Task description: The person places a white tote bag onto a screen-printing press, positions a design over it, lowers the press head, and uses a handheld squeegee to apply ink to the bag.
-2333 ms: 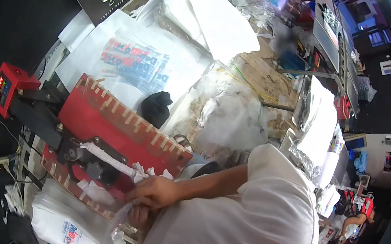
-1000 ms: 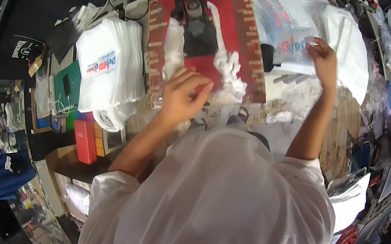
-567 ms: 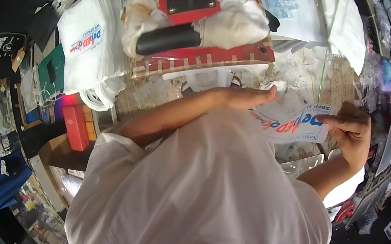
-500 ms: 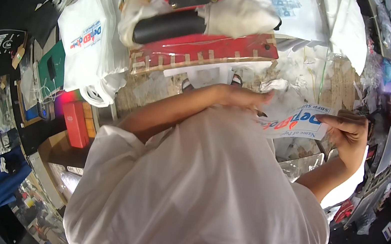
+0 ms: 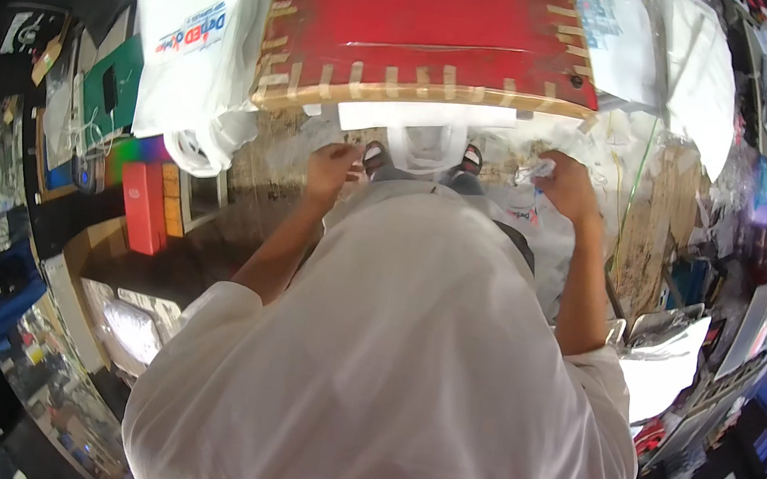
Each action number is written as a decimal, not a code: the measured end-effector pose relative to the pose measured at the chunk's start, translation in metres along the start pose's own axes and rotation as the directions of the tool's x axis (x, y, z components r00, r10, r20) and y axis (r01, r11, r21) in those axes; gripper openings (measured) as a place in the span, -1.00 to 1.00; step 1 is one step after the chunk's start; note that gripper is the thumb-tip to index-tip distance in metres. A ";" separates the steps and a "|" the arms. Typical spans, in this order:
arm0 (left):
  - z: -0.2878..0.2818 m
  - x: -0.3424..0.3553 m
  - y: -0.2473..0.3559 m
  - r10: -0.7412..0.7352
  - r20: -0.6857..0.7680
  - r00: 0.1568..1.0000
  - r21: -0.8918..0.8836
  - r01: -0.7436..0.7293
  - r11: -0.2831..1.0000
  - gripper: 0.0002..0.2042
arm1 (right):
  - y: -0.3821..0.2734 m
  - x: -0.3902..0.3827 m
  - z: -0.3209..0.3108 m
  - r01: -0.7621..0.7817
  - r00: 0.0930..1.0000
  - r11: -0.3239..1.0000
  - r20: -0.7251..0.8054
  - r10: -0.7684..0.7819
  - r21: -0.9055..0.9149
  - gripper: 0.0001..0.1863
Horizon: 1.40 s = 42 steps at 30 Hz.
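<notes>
My right hand (image 5: 570, 186) is closed, with a small crumpled white sheet (image 5: 542, 169) at its fingertips. Below that hand, a white film with blue and red print (image 5: 525, 207) shows in part; whether it is joined to the crumpled piece I cannot tell. To the left, my left hand (image 5: 332, 170) has its fingers curled together in front of my shirt, and anything in them is too small to make out. Between the hands, a white bag (image 5: 425, 147) hangs under the front edge of a red board (image 5: 415, 26) edged with tan tape.
A stack of white printed bags (image 5: 191, 32) hangs at the left, with more white bags (image 5: 696, 73) at the back right. A red box (image 5: 146, 209) stands at my left. Crumpled plastic and worn brown flooring (image 5: 662, 197) lie to the right.
Both hands have moved apart, the left one leftward and the right one inward and up. The printed sheet is no longer stretched flat in my right hand. The white-sleeved handle has gone from view.
</notes>
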State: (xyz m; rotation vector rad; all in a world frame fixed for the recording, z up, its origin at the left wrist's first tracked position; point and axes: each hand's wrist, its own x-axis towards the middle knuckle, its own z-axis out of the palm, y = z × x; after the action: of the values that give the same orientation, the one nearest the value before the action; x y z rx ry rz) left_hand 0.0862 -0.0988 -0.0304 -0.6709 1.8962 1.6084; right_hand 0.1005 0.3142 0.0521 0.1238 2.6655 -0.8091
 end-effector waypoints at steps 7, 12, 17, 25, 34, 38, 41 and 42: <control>-0.010 0.019 -0.006 -0.014 -0.016 1.000 -0.496 0.004 0.868 -0.69 | -0.005 0.056 0.049 -0.011 0.998 0.997 0.061 0.006 0.075 -0.30; -0.013 0.031 -0.009 -0.004 -0.060 0.998 -0.519 -0.028 0.854 -0.76 | -0.008 0.064 0.049 0.021 0.996 1.000 0.086 -0.021 0.001 -0.39; -0.014 0.034 -0.007 0.013 -0.055 0.998 -0.525 -0.040 0.850 -0.76 | -0.005 0.064 0.040 -0.021 0.986 0.999 0.164 0.026 -0.029 -0.34; -0.015 0.030 0.001 -0.010 -0.036 0.999 -0.529 -0.010 0.848 -0.76 | -0.040 0.027 -0.038 0.034 0.949 0.986 0.314 0.020 -0.165 -0.22; -0.022 0.037 -0.002 0.006 0.031 0.999 -0.509 0.011 0.861 -0.75 | -0.168 -0.024 -0.071 0.571 0.735 0.794 0.302 -0.607 0.209 -0.74; -0.022 0.040 -0.007 0.022 -0.005 1.000 -0.578 -0.021 0.816 -0.79 | -0.178 0.004 -0.046 0.528 0.738 0.732 0.194 -0.646 0.430 -0.89; -0.021 0.042 -0.014 0.017 -0.079 0.997 -0.592 -0.061 0.804 -0.84 | -0.160 0.042 -0.011 0.430 0.847 0.660 -0.023 -0.530 0.616 -0.90; -0.021 0.043 -0.016 0.048 -0.077 0.996 -0.587 -0.084 0.805 -0.84 | -0.149 0.061 0.000 0.348 0.896 0.724 0.018 -0.445 0.595 -0.92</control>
State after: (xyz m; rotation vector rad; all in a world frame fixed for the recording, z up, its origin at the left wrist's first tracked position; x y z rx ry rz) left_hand 0.0643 -0.1233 -0.0687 -0.9127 1.4461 2.2772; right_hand 0.0164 0.1889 0.1088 -0.3725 2.2226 -1.6852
